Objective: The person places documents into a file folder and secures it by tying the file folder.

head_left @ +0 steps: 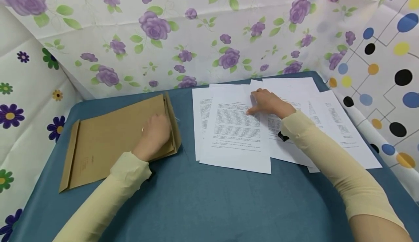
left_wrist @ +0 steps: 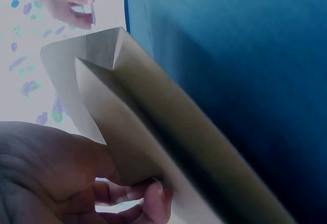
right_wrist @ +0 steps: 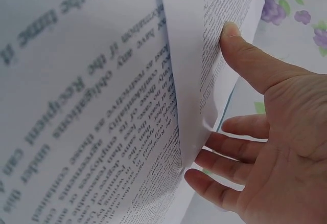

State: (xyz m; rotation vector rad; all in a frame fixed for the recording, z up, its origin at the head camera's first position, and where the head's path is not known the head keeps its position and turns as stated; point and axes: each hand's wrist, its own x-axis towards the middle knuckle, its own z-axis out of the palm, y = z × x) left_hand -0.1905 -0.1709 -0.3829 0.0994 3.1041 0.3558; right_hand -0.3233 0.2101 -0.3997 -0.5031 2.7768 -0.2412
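On the left of the table in the head view lies a brown paper envelope [head_left: 114,129]. My left hand [head_left: 156,131] is at its right end. Close up in the left wrist view, the thumb and fingers of that hand pinch one layer of the envelope [left_wrist: 133,127] beside its gaping mouth. My right hand [head_left: 270,102] reaches over the printed sheets on the right. In the right wrist view its thumb rests on the front printed sheet [head_left: 235,133], and the other fingers [right_wrist: 219,188], spread and only slightly bent, touch near a paper edge.
More printed sheets [head_left: 343,125] overlap toward the right edge of the blue-covered table [head_left: 209,202]. A small black object [head_left: 283,136] shows beside the right sleeve. Flowered cloth [head_left: 183,27] hangs behind, and dotted cloth [head_left: 389,67] hangs at the right.
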